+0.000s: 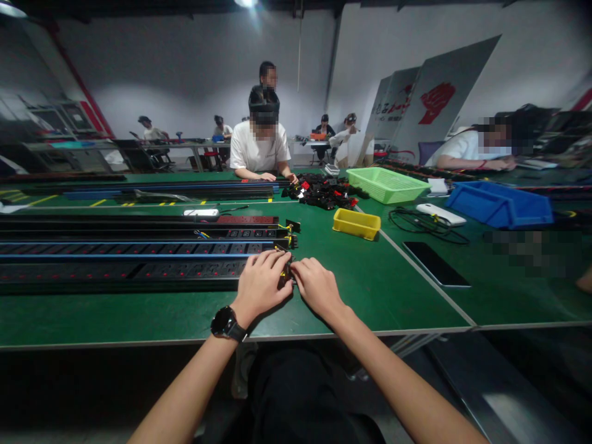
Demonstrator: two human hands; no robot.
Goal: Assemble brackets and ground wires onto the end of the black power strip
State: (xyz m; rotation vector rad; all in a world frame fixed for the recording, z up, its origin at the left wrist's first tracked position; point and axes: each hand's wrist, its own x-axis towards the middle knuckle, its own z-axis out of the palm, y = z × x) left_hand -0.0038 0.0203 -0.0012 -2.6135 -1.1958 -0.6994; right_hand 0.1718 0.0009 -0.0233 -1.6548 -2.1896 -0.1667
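Observation:
Two long black power strips with rows of sockets lie side by side on the green table, the nearest power strip (185, 271) reaching under my left hand. My left hand (263, 283), with a black watch on its wrist, curls over the right end of this strip, fingers bent around it. Close against that end, my right hand (317, 285) has its thumb and fingers pinched together. Between the hands shows a bit of yellow and black at the strip's end; what the right fingers grip is hidden. Behind lie further strips with yellow wires (285, 228) at their open ends.
A yellow bin (356, 224), a green basket (387, 185) and a pile of black and red parts (326, 191) stand farther back. To the right are a phone (435, 264), black cables (423, 225), a white power bank (441, 214) and a blue bin (502, 205). A co-worker (259, 148) leans on the table opposite.

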